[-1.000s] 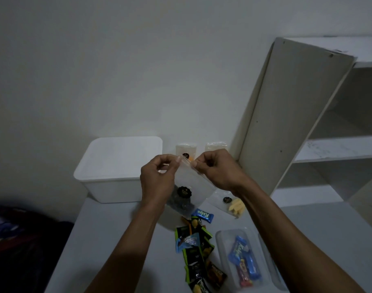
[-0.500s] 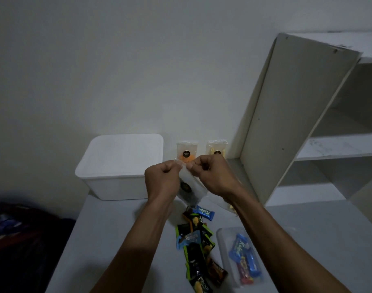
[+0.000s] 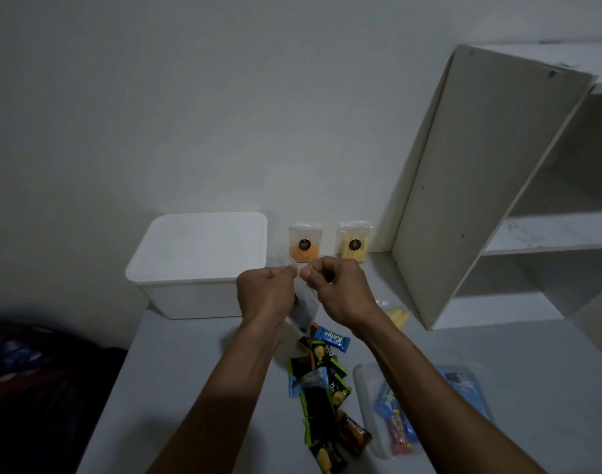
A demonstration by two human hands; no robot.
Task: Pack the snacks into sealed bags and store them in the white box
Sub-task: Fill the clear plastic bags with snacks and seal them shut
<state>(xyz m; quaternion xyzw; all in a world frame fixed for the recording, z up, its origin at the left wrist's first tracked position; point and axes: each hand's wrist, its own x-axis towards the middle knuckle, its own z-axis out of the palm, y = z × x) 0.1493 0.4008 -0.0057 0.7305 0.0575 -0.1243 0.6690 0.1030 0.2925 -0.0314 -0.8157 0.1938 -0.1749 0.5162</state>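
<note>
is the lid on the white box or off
On. The white box at the back of the table shows a flat, unbroken white top, with nothing of its inside in view.

I have one view only, from the head camera, wide-angle, looking forward and down from close above the table (image 3: pixel 197 364). It faces the far wall (image 3: pixel 190 97), with shelves (image 3: pixel 549 234) at right.

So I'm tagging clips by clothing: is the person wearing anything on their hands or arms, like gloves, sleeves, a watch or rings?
Nothing that shows. The left hand and right hand are bare, with no gloves, and no rings are visible in the dim light. Both forearms are uncovered down to the bottom edge of the frame: no sleeves, watch or wristband in view.
</note>
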